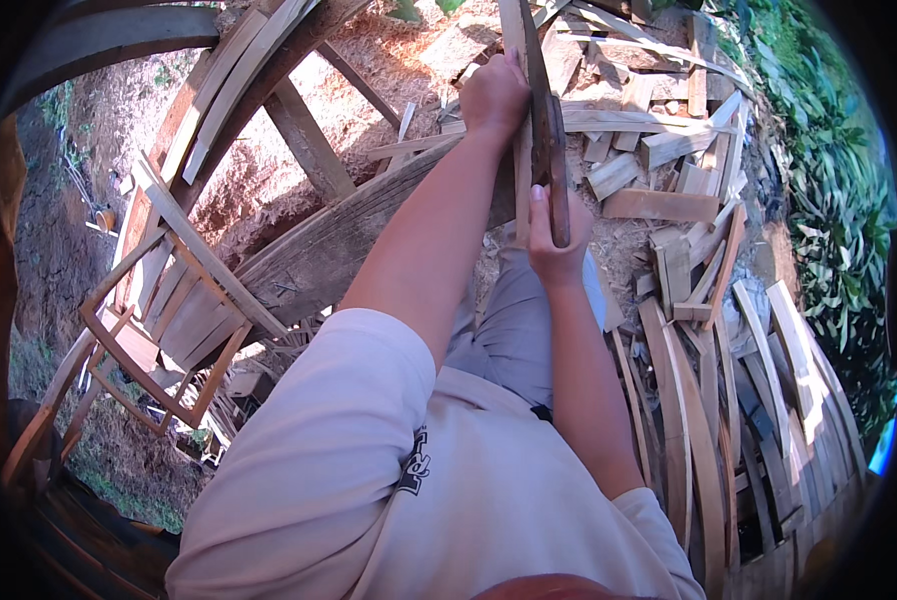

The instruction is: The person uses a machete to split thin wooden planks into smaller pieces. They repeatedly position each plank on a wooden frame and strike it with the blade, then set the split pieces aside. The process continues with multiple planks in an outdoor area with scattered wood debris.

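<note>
My left hand [496,97] reaches forward, fingers closed on a pale narrow wooden strip [523,195] that stands nearly upright in the view. Closer to my body, my right hand [559,240] is wrapped round the lower end of a long dark-bladed tool with a brown wooden handle [559,170]. Its thumb lies along the handle. The dark blade [539,75] runs up right beside the strip; whether the two touch, I cannot tell. Behind my left forearm a thick weathered beam [314,255] slants across.
Several offcuts and short boards [659,205] lie heaped at the right, with long curved slats [684,410] nearer me. Sawdust [259,180] covers ground at the left, beside a wooden frame [184,330] and curved timbers [234,90]. Green plants [839,190] border the far right.
</note>
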`<state>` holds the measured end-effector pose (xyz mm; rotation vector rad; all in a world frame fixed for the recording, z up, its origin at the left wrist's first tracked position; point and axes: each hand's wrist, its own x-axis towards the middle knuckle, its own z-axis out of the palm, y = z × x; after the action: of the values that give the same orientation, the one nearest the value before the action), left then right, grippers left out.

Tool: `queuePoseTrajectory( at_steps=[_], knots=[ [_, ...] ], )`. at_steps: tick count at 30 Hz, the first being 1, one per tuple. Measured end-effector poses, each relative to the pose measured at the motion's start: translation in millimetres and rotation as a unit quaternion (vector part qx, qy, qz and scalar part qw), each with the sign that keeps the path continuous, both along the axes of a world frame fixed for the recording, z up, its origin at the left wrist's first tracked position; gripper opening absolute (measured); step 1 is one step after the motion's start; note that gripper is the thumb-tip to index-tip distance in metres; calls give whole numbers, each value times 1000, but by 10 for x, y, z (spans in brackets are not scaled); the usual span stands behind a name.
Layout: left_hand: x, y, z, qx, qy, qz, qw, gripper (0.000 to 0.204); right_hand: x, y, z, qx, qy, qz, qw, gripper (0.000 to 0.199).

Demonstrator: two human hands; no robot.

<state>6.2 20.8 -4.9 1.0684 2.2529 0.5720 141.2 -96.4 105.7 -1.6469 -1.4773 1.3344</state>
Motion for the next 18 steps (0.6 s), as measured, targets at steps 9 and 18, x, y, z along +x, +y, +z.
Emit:
queuePoseTrajectory(
  at_steps=[9,18],
  knots=[
    [10,23,35,-17,-34,-5,999,54,510,-908,1789,-151,-84,3,985,25],
    [-64,-47,-45,39,-57,-5,998,55,240,-478,1290,-54,-70,39,995,24]
  ],
)
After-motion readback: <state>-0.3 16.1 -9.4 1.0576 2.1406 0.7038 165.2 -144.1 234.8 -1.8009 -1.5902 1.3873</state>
